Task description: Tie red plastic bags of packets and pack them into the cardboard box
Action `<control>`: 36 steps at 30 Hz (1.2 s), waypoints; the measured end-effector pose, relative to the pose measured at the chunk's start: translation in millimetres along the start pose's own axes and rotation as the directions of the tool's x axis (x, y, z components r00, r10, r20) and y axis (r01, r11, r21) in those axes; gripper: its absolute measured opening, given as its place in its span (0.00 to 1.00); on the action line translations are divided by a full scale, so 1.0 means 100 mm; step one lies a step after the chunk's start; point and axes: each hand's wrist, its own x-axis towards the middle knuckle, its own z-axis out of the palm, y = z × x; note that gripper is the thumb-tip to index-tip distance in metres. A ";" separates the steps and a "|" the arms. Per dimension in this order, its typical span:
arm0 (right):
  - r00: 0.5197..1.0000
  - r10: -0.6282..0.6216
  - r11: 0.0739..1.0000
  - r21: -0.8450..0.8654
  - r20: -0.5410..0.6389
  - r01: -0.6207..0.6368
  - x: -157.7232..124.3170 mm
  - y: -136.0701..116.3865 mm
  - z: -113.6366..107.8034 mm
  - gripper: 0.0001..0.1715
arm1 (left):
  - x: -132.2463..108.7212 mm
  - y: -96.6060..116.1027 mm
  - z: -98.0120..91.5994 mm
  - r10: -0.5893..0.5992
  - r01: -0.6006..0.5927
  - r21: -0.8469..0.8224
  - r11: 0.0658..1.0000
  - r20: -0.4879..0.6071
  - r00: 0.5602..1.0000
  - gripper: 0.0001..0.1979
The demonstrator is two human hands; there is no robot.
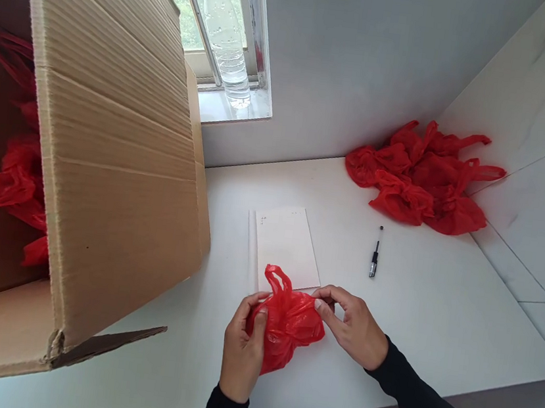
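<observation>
A crumpled red plastic bag (287, 328), with one handle loop sticking up, is held between both hands near the table's front edge. My left hand (244, 346) grips its left side, the thumb resting on top. At the bag's upper right, my right hand (353, 325) pinches the edge between thumb and index finger. Just behind the bag lies a white notebook (287, 242), its front part covered by the bag. To the right of the notebook is a black and clear pen (374, 259).
An open cardboard box (123, 166) with red bags (22, 180) inside stands at the left, one flap jutting toward the front. Several red bags (419, 176) are piled at the table's back right corner. A clear bottle (227, 46) stands on the window sill.
</observation>
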 end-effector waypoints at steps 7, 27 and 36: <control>0.989 -0.091 0.993 -0.085 -0.117 0.081 -0.04 -0.01 0.06 0.11 | -0.26 -0.04 0.09 0.540 -0.457 0.543 0.704 0.009 0.842 0.16; 0.973 -0.225 0.963 -0.165 -0.042 0.215 -0.06 -0.03 0.03 0.07 | -0.25 -0.09 -0.11 0.492 -0.458 0.568 0.684 0.105 0.865 0.21; 0.945 -0.251 0.900 -0.308 0.209 0.307 -0.09 0.05 0.04 0.12 | -0.13 -0.12 -0.09 0.575 -0.542 0.582 0.606 0.150 0.804 0.11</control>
